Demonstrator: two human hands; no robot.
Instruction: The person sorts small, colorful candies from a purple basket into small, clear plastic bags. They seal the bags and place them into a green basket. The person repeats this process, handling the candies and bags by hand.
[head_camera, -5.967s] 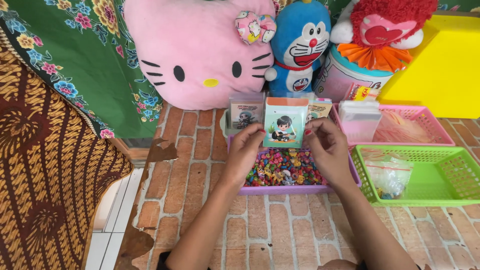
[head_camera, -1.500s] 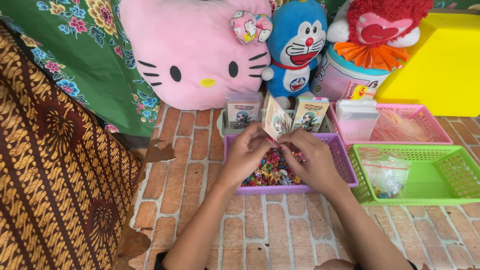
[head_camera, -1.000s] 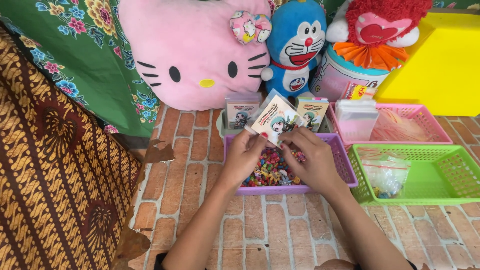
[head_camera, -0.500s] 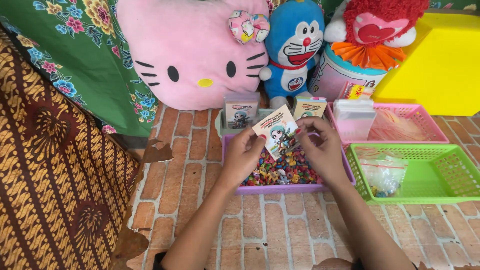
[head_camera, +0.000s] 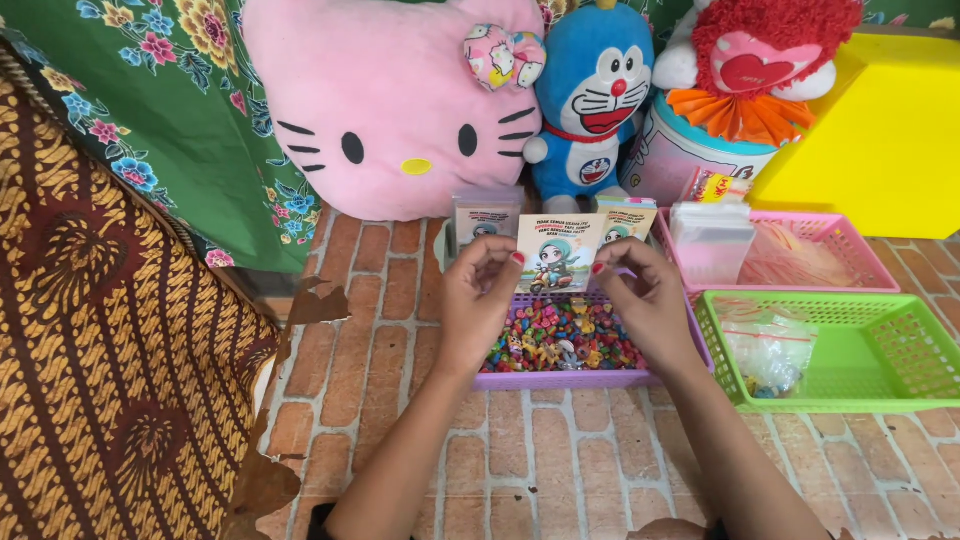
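above the purple bead tray (head_camera: 560, 380), both hands (head_camera: 485, 300) (head_camera: 650, 300) pinching a glossy rectangular card (head_camera: 560, 253)

Bare brick floor (head_camera: 560, 460) lies open in front of the purple tray (head_camera: 560, 378) and to its left, up to the patterned brown cloth (head_camera: 110, 380). To the right the green basket (head_camera: 850, 385) and pink basket (head_camera: 850, 255) block the way. Behind, stuffed toys (head_camera: 400, 100) and a yellow board (head_camera: 880, 140) close the back.

You are in a home setting: a brick-tiled floor (head_camera: 560, 470), plush toys (head_camera: 390, 100) against floral fabric (head_camera: 180, 110), and plastic baskets (head_camera: 850, 350) holding small craft beads (head_camera: 560, 345).
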